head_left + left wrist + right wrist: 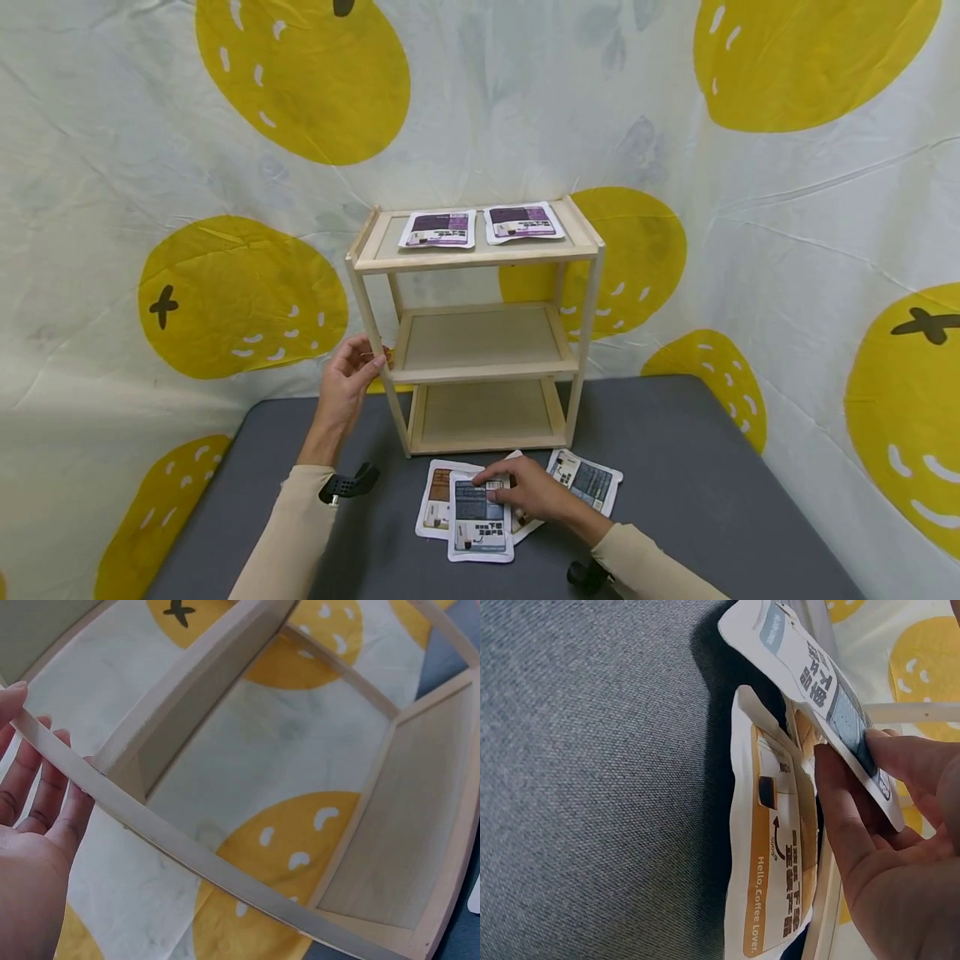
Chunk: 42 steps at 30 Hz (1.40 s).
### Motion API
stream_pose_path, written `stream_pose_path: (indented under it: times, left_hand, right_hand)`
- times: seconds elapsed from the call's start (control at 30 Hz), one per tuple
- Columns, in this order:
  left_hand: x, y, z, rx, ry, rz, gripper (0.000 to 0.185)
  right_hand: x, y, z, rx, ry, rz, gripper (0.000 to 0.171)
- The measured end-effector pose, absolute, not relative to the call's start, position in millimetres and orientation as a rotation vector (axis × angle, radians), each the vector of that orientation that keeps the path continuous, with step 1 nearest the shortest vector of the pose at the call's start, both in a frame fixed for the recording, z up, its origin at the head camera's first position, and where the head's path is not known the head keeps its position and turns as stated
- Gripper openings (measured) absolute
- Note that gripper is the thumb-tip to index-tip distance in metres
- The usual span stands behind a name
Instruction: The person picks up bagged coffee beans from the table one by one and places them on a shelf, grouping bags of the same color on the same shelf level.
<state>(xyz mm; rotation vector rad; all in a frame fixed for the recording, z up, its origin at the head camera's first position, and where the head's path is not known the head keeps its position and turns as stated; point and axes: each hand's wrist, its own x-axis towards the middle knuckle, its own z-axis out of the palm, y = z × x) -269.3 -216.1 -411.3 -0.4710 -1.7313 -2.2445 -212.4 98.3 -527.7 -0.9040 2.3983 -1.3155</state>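
beige sleeve (656, 562) lay nearest at five o'clock, blue-labelled pouch (480, 533) pinched at six
from my remote seat i saw the right hand (531, 490) pinch that pouch, tilted above an orange-brown pouch (772, 847); at eight o'clock the left hand (351, 382) gripped a post (397, 417) of the wooden rack (480, 337). i judged a firm edge pinch and gentle lift best, leaving what lay beneath undisturbed.

blue-labelled pouch (482, 523), tilted, wooden shelf (483, 337), upright
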Motion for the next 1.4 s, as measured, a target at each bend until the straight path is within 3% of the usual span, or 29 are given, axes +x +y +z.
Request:
stream_pose_path:
  times: [0.53, 1.4]
  left_hand:
    - [-268.8, -214.8, -409.9, -0.463, -1.743, -2.252, 0.024]
    - [-269.1, -216.0, -410.8, -0.485, -1.758, -2.228, 0.025]
  right_hand:
    - [-217.4, 107.2, -516.2, -0.785, 2.358, -1.426, 0.035]
    - [-229.2, 121.5, -449.3, -0.796, 2.185, -1.607, 0.045]
